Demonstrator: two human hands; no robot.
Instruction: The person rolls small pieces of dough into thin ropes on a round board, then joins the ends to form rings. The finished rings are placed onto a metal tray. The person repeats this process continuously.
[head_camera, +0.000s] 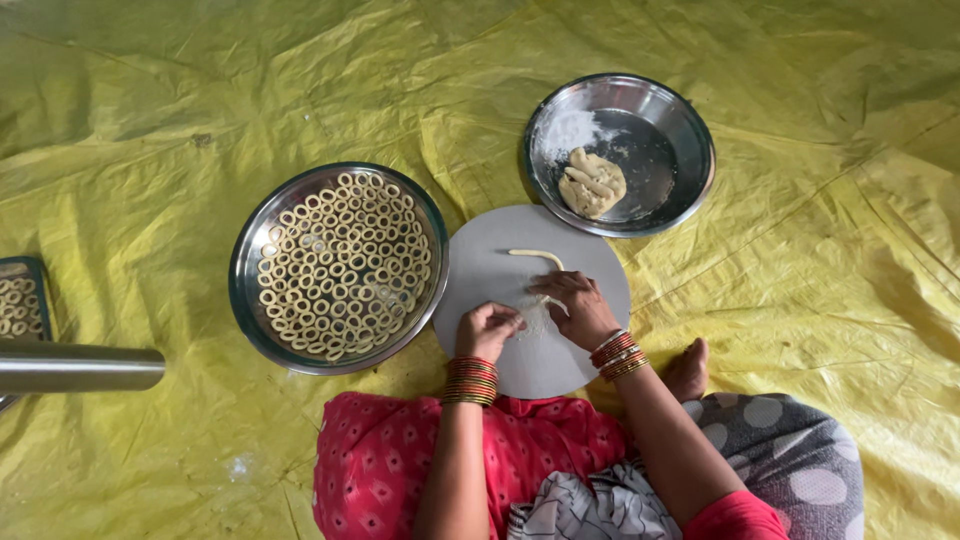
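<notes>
Red cloth over my lap (440, 460) sits closest, with the spotted grey fabric (790, 450) over my right knee and the yellow plastic sheet (150, 120) spread under everything. Just beyond it lies the round grey board (590, 260), and both hands work on it. My left hand (487, 330) is curled shut, fingertips pinched on what looks like the near end of the dough; what exactly sits inside that pinch I cannot tell. My right hand (578, 308) lies flat over the thin dough rope (535, 256), fingers together and pressing, while the free end curves away toward the far edge of the board.

Rolled this thin, the rope could snap under uneven pressure, I judge, or stick where the flour dusting is sparse. To my left, touching the board, the steel plate of dough rings (340, 265) is crowded; a careless drop could squash neighbours. A dough lump (592, 182) waits in the floured steel bowl (690, 150) beyond.
</notes>
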